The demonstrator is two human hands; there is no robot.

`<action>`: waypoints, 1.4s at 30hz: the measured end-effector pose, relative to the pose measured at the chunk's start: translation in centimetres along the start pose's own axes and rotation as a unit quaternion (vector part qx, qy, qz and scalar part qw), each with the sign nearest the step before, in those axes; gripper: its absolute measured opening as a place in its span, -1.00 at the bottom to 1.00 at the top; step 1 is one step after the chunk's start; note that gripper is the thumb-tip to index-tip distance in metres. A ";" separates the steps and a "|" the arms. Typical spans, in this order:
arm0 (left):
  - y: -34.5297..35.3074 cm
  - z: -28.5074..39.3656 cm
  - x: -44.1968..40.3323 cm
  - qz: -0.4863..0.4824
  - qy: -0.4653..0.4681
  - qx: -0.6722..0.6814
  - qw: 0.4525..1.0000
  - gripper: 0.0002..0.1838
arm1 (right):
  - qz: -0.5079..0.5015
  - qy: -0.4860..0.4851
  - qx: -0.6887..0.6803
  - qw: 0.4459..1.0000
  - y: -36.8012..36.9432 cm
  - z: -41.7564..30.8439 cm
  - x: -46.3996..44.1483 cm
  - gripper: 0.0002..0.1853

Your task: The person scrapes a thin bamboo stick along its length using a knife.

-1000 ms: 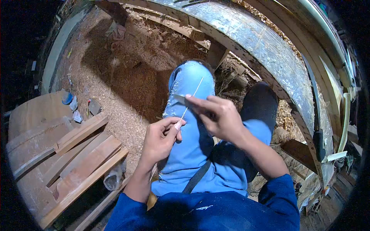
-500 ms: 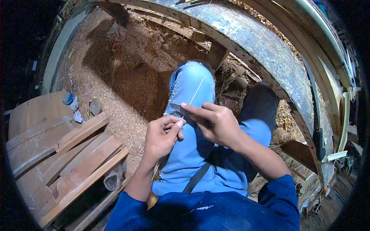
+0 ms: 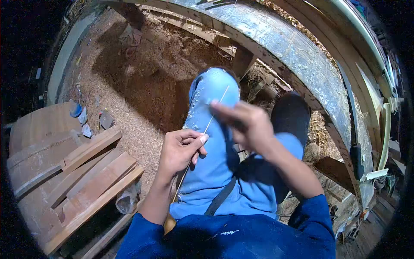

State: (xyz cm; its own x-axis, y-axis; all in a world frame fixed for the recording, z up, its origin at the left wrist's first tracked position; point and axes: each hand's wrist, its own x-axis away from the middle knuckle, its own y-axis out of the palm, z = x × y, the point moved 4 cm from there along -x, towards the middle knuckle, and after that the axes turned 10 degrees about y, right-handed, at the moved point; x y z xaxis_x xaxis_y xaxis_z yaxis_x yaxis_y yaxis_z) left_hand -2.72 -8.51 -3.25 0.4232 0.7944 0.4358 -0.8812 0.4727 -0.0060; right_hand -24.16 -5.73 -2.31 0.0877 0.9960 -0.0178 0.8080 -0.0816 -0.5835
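Observation:
Between the thumb and fingers of my left hand (image 3: 183,149) is a thin pale strip (image 3: 220,100), which slants up over the blue-clad knee (image 3: 213,80). Its lower part runs below the hand toward my lap. My right hand (image 3: 248,123) is smeared by motion above the thigh, its fingers pointing left across the strip. In it the flat blade seen earlier is too blurred to make out, with only a faint bluish smear by the fingertips. Pale shavings cling to the trouser leg.
Wooden boards (image 3: 97,177) lie at the lower left, with a blue round object (image 3: 76,110) near them. Sawdust (image 3: 142,134) covers the ground. A large curved metal-topped bench (image 3: 276,39) arcs along the top and right. A clear plastic cup (image 3: 126,203) lies below the boards.
My right hand first moved down the strip toward my left hand with the flat blade, then back up and slightly right. My left hand has stayed nearly still.

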 end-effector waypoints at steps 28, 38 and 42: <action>-0.2 1.6 0.3 0.008 0.079 0.010 0.997 -0.82 | 0.203 0.043 -0.126 0.970 -4.2 2.6 -1.2 -0.49; 3.6 12.1 -4.0 -0.045 0.298 -0.081 0.950 -0.86 | 0.293 0.145 -0.324 0.888 -15.4 -0.2 -1.7 -0.77; 6.8 17.7 -6.0 -0.044 0.411 -0.145 0.899 -0.87 | 0.284 0.108 -0.380 0.873 -20.1 -4.3 -3.1 -0.64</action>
State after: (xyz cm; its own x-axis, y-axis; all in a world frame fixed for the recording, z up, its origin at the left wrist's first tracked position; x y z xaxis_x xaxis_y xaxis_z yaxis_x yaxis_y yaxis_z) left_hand -14.93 -16.80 10.07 0.6062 0.7059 -0.3664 -0.7952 0.5321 -0.2907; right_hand -38.15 -7.33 12.92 0.6417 0.7634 0.0732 0.7445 -0.6430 0.1794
